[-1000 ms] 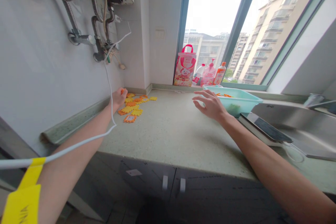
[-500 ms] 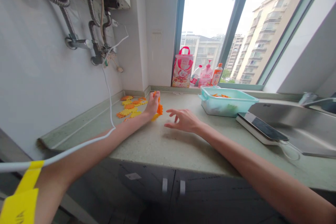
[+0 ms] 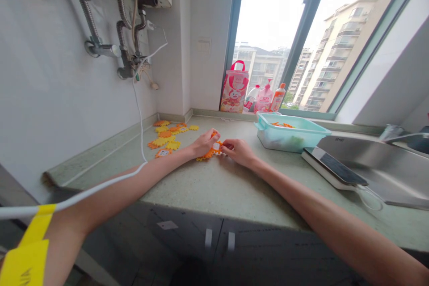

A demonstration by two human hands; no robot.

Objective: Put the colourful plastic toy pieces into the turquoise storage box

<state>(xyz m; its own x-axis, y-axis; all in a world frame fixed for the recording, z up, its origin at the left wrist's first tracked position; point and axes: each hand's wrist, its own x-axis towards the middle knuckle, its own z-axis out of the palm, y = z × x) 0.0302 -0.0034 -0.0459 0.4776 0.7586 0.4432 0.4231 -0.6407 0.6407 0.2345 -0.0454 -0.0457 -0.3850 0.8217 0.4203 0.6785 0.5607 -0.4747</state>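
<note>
Both hands meet over the grey-green counter (image 3: 214, 187). My left hand (image 3: 203, 144) is closed on a small cluster of orange and yellow gear-shaped plastic pieces (image 3: 210, 152). My right hand (image 3: 238, 149) pinches the same cluster from its right side, fingers curled. A scatter of several more orange and yellow pieces (image 3: 166, 136) lies on the counter by the left wall, behind my left forearm.
A teal plastic tub (image 3: 291, 130) with orange and green bits stands to the right. A flat scale or tablet (image 3: 335, 169) lies beside a steel sink (image 3: 385, 161). A pink bag (image 3: 234, 86) and bottles (image 3: 268, 97) stand on the window sill. A white cable (image 3: 139, 111) hangs from wall pipes.
My left hand carried orange pieces from the pile by the wall to the middle of the counter. My right hand drew back from the teal tub and closed on the same pieces.
</note>
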